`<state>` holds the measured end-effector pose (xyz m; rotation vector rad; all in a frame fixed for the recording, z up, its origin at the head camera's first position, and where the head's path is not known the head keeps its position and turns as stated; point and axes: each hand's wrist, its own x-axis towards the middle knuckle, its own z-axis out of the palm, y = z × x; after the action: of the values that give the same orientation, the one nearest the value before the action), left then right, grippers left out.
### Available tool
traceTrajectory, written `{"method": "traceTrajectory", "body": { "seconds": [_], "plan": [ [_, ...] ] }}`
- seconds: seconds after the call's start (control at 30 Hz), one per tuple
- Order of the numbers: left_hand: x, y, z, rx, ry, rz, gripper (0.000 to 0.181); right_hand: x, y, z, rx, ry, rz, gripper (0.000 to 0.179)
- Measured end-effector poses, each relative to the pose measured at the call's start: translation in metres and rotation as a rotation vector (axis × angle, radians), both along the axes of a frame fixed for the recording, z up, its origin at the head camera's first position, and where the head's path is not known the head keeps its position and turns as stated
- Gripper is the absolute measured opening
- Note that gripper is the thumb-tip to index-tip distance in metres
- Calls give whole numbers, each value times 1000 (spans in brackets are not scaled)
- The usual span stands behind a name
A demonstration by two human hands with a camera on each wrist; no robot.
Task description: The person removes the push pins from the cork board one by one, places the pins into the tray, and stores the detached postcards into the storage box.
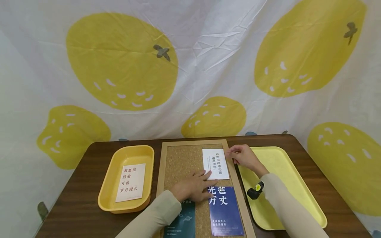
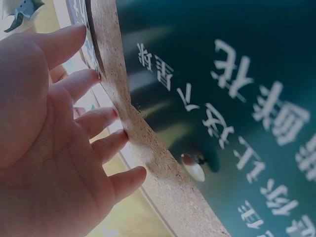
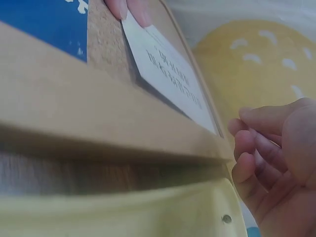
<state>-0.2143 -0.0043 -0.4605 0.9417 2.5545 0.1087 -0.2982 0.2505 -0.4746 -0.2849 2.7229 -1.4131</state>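
Observation:
A white card with dark writing lies on the upper right of a wood-framed cork board. My left hand spreads its fingers over the board, fingertips touching the card's lower edge and reaching over a blue card below. My right hand is beside the white card's upper right side, at the board's frame. In the right wrist view its thumb and forefinger tips meet and the other fingers curl; anything between them is hidden. A round metallic thumbtack shows on the dark green card.
To the left stands a yellow-orange basin holding a card with red writing. A pale yellow tray is right of the board, partly under my right forearm. A lemon-print cloth hangs behind the dark wooden table.

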Motion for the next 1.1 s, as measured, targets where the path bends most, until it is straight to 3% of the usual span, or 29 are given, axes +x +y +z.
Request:
{"method": "traceTrajectory", "body": {
  "seconds": [0.57, 1.1],
  "plan": [
    [2, -1, 1, 7, 23, -13, 60, 9, 37, -2, 16, -5, -47, 9],
    [1, 0, 0, 9, -2, 6, 59, 15, 68, -5, 64, 29, -101, 12]
  ]
}}
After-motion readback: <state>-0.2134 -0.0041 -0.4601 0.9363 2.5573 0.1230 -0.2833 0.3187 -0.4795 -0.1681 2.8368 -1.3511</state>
